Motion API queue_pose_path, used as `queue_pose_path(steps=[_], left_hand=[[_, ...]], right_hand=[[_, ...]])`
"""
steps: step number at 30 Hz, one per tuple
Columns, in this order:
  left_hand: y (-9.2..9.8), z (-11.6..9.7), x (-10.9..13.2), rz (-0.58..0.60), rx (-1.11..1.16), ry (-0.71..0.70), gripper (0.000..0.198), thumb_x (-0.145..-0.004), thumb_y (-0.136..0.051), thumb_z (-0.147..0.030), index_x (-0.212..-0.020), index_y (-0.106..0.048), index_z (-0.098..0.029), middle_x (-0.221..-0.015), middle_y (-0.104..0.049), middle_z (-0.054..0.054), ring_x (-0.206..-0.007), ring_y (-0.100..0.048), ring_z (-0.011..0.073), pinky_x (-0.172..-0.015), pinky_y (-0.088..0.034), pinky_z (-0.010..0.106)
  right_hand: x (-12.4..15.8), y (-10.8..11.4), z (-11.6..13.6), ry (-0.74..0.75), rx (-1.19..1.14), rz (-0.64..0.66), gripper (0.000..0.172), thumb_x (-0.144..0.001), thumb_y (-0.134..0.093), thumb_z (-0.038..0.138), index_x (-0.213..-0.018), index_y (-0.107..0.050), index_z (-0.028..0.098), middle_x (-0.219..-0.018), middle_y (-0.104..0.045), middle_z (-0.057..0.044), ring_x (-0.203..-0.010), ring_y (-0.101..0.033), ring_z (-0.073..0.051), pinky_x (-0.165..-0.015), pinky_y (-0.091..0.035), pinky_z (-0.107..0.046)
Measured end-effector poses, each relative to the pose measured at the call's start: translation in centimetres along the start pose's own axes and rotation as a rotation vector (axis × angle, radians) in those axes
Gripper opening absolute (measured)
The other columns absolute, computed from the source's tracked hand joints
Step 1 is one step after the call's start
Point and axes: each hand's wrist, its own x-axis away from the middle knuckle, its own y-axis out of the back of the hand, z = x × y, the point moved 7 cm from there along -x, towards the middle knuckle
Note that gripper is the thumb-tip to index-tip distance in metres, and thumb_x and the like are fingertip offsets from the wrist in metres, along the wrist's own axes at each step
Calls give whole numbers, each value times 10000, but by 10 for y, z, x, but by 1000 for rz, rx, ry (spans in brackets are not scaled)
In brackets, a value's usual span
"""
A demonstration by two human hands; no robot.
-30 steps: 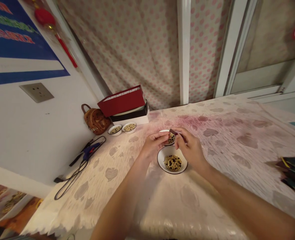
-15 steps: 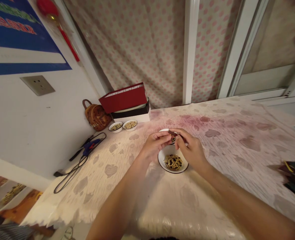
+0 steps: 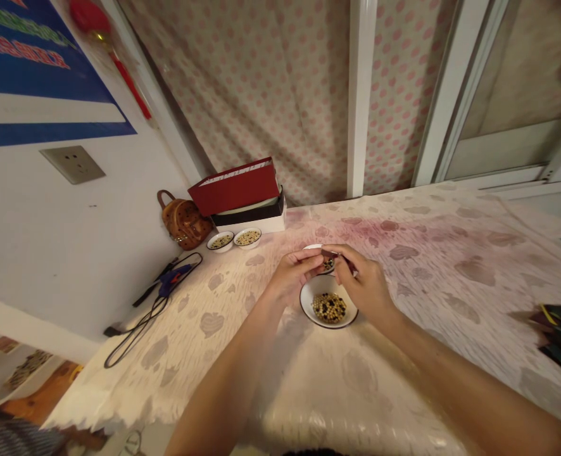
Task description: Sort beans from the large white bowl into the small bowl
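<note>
Pinching a thin dark sliver (image 3: 338, 255) between thumb and forefinger of the right hand (image 3: 363, 290): a narrow, closed grip, just past the far rim of a white bowl (image 3: 315, 292). Curling the left hand (image 3: 292, 275) in close beside it, fingers nearly meeting the sliver's left end; whether anything sits in that hand, impossible to tell from this view.

Best handled, by the look of it, with a firm pinch and both hands kept low over the bowl, so that anything slipping falls among the mixed seeds (image 3: 329, 308) and not onto the leaf-printed tablecloth (image 3: 256, 386).

Long axis of the sliver lying almost level across the view, one end pointing left toward the left hand, the other sloping down right into the right fingers; exact shape too small to tell.

Just beyond the bowl, half hidden by both hands, a small white dish (image 3: 313, 246). Well beyond the bowl to the left, two small dishes of grains (image 3: 234, 238) and a red box (image 3: 233, 189). Left of the bowl, a blue glue gun (image 3: 171, 280).
</note>
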Motion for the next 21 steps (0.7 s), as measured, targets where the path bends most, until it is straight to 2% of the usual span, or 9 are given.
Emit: queue_pose_path(steps=[4,6,8,12,15,17,18,21], left_hand=[[6,-1,-1,-36,-10,7,331,-618,-960,-239,-906,-825,-147,-930,-785,79,-826,-689,145,-926,-503,339],[9,-3,0,-32,-94,7,332,-648,-946,-282,-926,-826,-146,-939,-785,89,-840,-691,159,-915,-500,344],[12,-6,1,1,-289,6,300,-697,-909,-309,-932,-829,-141,-952,-789,101,-850,-694,176,-898,-496,345],[8,-6,5,150,-800,-29,180,-777,-791,-242,-934,-832,-164,-944,-800,76,-853,-687,192,-846,-492,327],[3,-2,7,208,-1030,-65,194,-792,-738,-205,-964,-827,-187,-924,-801,48,-826,-666,180,-808,-485,310],[2,-4,6,176,-1073,-103,196,-819,-707,-205,-976,-823,-194,-943,-803,45,-839,-666,179,-815,-483,309],[4,-6,4,124,-1075,-129,190,-836,-689,-210,-971,-822,-195,-956,-804,48,-851,-670,182,-818,-483,310],[18,-16,-2,-118,-1114,-193,163,-866,-673,-237,-931,-817,-194,-968,-803,59,-860,-673,197,-807,-489,316]], right_hand=[[-1,2,0,-11,2,-11,337,-952,-459,240,-1140,-737,219,-736,-735,-13,-646,-691,-185,-621,-495,-303],[-1,4,-2,-23,3,-36,331,-955,-462,247,-1140,-735,217,-750,-741,-19,-657,-694,-189,-618,-494,-305],[-2,7,-3,-36,-1,-74,325,-959,-468,258,-1141,-734,216,-766,-743,-24,-681,-701,-193,-626,-497,-307],[-4,10,-8,-59,-39,-119,319,-964,-469,268,-1137,-732,214,-794,-746,-29,-709,-706,-194,-652,-506,-314],[-5,10,-10,-69,-55,-122,321,-959,-468,260,-1139,-730,212,-794,-741,-28,-707,-701,-190,-674,-511,-321],[-5,10,-10,-73,-58,-120,321,-958,-469,259,-1142,-728,214,-763,-728,-21,-691,-689,-187,-682,-512,-325],[-5,10,-10,-77,-58,-119,322,-959,-470,262,-1149,-726,214,-738,-717,-15,-673,-679,-186,-682,-511,-327],[-6,9,-13,-93,-63,-120,336,-972,-470,278,-1197,-711,212,-672,-684,7,-624,-650,-183,-682,-505,-334]])
